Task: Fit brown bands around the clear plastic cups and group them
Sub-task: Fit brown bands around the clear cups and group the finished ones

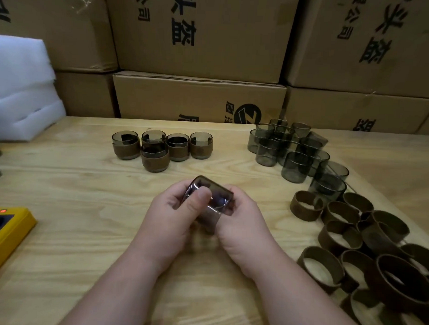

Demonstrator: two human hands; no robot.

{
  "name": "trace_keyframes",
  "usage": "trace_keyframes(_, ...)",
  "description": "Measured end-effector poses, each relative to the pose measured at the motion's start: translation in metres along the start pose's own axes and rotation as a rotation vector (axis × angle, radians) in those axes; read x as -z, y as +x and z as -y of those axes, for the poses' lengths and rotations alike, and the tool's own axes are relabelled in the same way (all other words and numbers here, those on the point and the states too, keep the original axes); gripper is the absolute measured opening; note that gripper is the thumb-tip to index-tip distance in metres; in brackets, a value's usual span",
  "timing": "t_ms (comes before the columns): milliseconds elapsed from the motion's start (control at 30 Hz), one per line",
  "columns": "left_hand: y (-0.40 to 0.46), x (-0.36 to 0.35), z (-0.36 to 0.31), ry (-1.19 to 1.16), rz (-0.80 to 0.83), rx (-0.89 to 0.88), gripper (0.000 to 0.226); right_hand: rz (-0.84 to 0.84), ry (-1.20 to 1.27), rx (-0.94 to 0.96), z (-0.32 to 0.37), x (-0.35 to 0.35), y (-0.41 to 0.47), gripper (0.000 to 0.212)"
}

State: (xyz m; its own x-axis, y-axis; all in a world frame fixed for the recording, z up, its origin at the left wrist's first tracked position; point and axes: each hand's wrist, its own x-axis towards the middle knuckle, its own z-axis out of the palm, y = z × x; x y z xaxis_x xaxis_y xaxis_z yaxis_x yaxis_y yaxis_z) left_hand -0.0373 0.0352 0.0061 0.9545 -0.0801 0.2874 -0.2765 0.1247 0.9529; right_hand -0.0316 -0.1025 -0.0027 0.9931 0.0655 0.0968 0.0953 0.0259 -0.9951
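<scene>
1. The cup (208,195) sits tipped over between both hands, above the table (85,206) and just in front of the banded group (160,147). That is the piece in play.
2. The left hand (175,217) curls round it, thumb pressed on the clear wall. The right hand (243,224) wraps the other side, fingers tucked under.
3. A band (210,219) seems to sit at the cup's lower end, but it is blurred; how far on it is cannot be told.
4. Risk one: the smooth wall slips under that thumb, and the cup drops to the table.
5. Risk two: the band goes on crooked if one side is pushed harder, and it jams partway.
6. Right of the held cup, the bare cups (289,152) crowd together, with loose bands (351,240) piled nearer the person. A careless right elbow could sweep those bands off the edge.
7. Risk three: a finished cup set down hard could knock over the banded group.
</scene>
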Motion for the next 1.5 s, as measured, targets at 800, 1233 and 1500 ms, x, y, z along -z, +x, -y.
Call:
trace_keyframes(800, 0.007, -0.003, 0.003, -0.29, -0.393, 0.013, 0.057, -0.022, -0.273, 0.112, 0.002, -0.016, -0.01, 0.062)
trace_keyframes(1233, 0.0, -0.009, 0.01, 0.335, -0.142, 0.052, 0.076, -0.528, -0.877, -0.239, 0.011, 0.037, 0.01, 0.066)
trace_keyframes(1500, 0.0, -0.006, 0.014, 0.628, -0.051, 0.055, 0.074, -0.504, -0.816, -0.159, 0.008, 0.034, 0.011, 0.05)
